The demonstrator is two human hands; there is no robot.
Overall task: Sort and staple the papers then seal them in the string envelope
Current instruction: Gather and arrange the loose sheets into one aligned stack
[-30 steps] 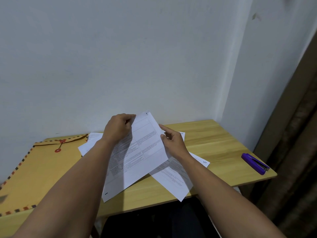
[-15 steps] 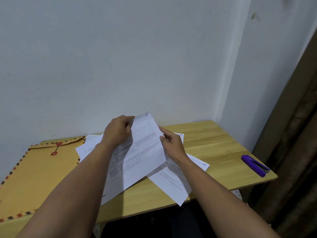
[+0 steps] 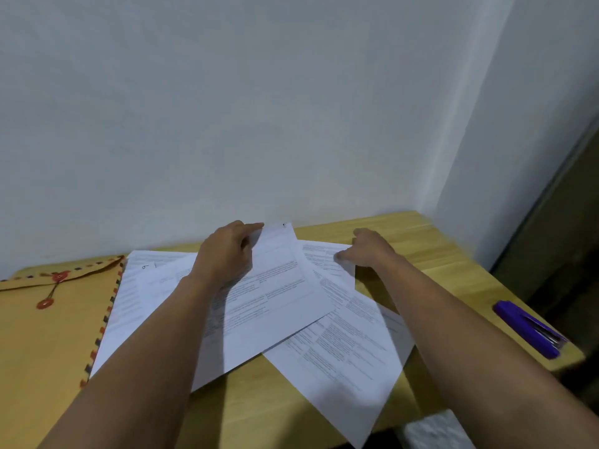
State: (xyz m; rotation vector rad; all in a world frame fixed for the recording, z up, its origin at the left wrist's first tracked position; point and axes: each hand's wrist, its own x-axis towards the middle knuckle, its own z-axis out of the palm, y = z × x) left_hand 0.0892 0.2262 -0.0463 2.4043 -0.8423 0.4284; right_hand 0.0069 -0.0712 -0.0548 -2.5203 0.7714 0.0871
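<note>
Room: plain white walls meeting in a corner behind the work.
Table (image 3: 421, 241): light wooden top pushed against the wall, carrying everything below.
Envelope (image 3: 42, 338): large tan paper string envelope with a striped border and red string buttons, lying flat at the left, flap not wound shut.
Papers (image 3: 343, 345): white printed sheets fanned loosely across the middle, overlapping at angles; one hangs over the near edge, another overlaps the envelope.
Top sheet (image 3: 278, 296): printed white page, its far corner lifted.
Left hand (image 3: 227, 254): fingers curled round the top sheet's far edge, gripping it.
Right hand (image 3: 366, 251): fingers bent down onto a lower sheet; whether it pinches or only presses, I cannot tell.
Stapler (image 3: 528, 328): small purple stapler at the right edge, untouched.
Risk: the overhanging sheet could probably slide off if the pile is dragged; skewed sheets may get stapled out of order.
</note>
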